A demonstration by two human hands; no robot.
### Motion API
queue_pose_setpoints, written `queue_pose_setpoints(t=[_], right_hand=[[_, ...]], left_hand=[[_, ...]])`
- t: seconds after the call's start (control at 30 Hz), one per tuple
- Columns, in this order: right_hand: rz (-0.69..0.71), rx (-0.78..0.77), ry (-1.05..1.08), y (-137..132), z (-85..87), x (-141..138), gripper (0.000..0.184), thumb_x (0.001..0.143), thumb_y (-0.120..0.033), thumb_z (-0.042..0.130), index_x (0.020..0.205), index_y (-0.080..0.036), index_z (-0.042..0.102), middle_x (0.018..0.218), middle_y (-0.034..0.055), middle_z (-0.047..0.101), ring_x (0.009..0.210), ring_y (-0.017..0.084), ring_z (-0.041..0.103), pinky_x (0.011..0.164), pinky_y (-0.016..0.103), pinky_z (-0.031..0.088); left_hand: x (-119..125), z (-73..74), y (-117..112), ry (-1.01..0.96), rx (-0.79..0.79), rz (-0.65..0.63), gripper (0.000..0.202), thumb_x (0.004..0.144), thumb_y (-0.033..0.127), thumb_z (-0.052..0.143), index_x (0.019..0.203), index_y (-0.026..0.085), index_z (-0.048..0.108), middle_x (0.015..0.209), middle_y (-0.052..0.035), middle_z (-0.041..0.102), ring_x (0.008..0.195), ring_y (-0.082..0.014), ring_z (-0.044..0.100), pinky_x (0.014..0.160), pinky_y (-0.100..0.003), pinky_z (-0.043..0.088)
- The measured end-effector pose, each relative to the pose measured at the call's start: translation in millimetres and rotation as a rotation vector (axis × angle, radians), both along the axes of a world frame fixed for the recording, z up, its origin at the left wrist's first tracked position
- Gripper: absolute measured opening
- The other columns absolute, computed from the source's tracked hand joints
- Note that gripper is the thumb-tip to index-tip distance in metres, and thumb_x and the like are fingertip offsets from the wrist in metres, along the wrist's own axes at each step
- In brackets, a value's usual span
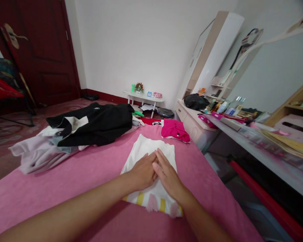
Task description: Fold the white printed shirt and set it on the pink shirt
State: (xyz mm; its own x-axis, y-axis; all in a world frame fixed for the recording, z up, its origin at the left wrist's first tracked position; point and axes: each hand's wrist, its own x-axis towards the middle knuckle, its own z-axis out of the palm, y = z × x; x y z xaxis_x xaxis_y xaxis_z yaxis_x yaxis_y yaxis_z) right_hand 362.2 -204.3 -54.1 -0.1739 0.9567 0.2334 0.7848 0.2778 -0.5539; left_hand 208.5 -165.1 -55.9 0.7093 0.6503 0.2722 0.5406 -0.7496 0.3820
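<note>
A folded white garment with yellow stripes and fluffy pink tufts along its near edge lies flat on the pink bedcover. On top of it rest both of my hands, their fingertips meeting near its middle. My left hand lies with fingers stretched forward, some partly hidden where the hands meet. My right hand leans in from the other side, fingers straight and thumb against the left hand. I see nothing held in either one.
To the left lies a heap of clothes with a black garment on top. A folded bright pink garment sits at the far right of the bed. A cluttered dressing table runs along the right; a low white table stands by the wall.
</note>
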Motion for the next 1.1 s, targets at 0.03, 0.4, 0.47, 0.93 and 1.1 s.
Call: queue_pose_setpoints(t=[0.03,0.4,0.47,0.93,1.1], right_hand=[[-0.008,-0.021,-0.084,11,-11.2,-1,0.066,0.091,-0.049,0.032,0.146,-0.014,0.022,0.151,0.0108,0.021,0.139,0.021,0.018,0.113,0.043,0.016],[-0.24,-0.053,-0.418,120,-48.8,61,0.056,0.093,-0.048,0.027,0.141,-0.022,0.034,0.148,0.0091,0.031,0.137,0.025,0.023,0.109,0.047,0.016],[-0.363,-0.027,-0.393,130,-52.8,68,0.055,0.092,-0.045,0.031,0.137,-0.016,0.041,0.145,0.0127,0.036,0.133,0.026,0.029,0.108,0.044,0.02],[-0.455,0.436,0.395,97,35.6,54,0.034,0.075,-0.041,0.058,0.092,-0.013,0.066,0.079,0.0052,0.067,0.069,0.02,0.059,0.066,0.03,0.046],[-0.441,1.041,0.336,58,108.8,47,0.017,0.074,-0.027,0.062,0.087,-0.017,0.065,0.087,0.0022,0.062,0.083,0.017,0.057,0.079,0.03,0.044]], left_hand=[[6,-13.0,11,0.044,-0.01,0.035,0.057,0.087,0.032,0.04,0.142,0.015,0.032,0.146,-0.0139,0.033,0.135,-0.0268,0.029,0.111,-0.046,0.021],[16,-53.9,115,0.024,0.038,0.267,0.055,0.091,0.051,0.03,0.136,0.023,0.043,0.147,-0.0105,0.034,0.138,-0.0283,0.023,0.112,-0.048,0.011],[18,-52.7,123,-0.006,0.045,0.37,0.051,0.091,0.046,0.033,0.133,0.02,0.046,0.144,-0.0124,0.038,0.136,-0.0288,0.026,0.111,-0.047,0.013],[-10,45.9,116,-0.728,-0.037,0.409,0.038,0.075,0.023,0.065,0.112,0.018,0.06,0.111,-0.0052,0.065,0.099,-0.0204,0.06,0.088,-0.029,0.045],[-30,116.0,80,-1.049,0.252,0.121,0.033,0.073,0.028,0.068,0.103,0.018,0.063,0.106,-0.0043,0.064,0.1,-0.019,0.06,0.086,-0.03,0.047]])
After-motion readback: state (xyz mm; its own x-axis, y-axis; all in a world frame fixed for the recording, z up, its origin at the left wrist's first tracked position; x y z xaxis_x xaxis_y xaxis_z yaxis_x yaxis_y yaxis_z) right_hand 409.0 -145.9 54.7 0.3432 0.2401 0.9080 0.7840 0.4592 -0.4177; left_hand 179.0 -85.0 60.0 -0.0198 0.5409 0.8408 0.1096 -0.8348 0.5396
